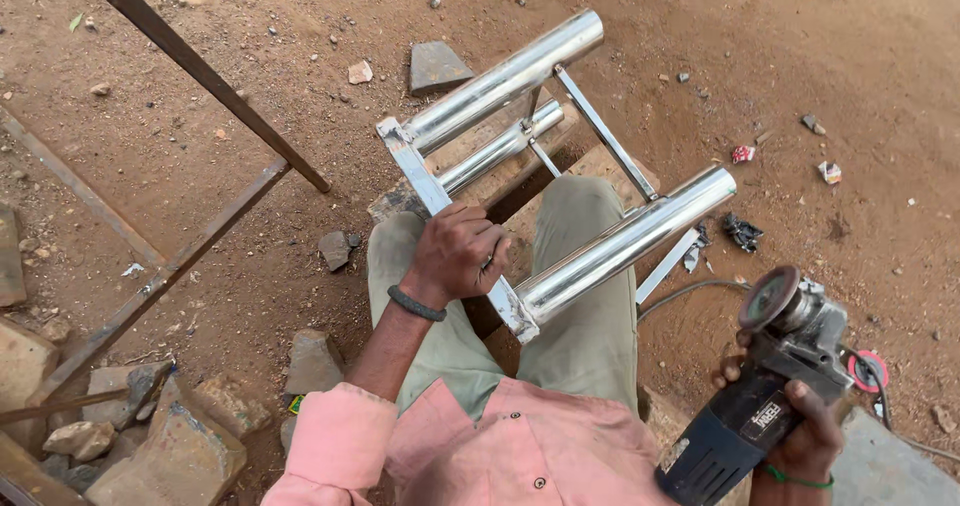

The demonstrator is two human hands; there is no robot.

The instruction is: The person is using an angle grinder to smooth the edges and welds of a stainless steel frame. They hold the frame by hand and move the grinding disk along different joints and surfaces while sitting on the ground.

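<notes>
Left hand [458, 256] reaches forward, fist closed on the steel frame [560, 166]; right hand [800, 431], held low beside the knee, grips a grinder [770, 386].

Shiny stainless steel frame [560, 166] sits across the lap, tilted on a diagonal: three polished round tubes joined by a flat end bar and thin flat cross strips. The angle grinder [765, 391] is dark blue-black with a grey metal head, disc facing up-left, held low on the right, well apart from the frame.
</notes>
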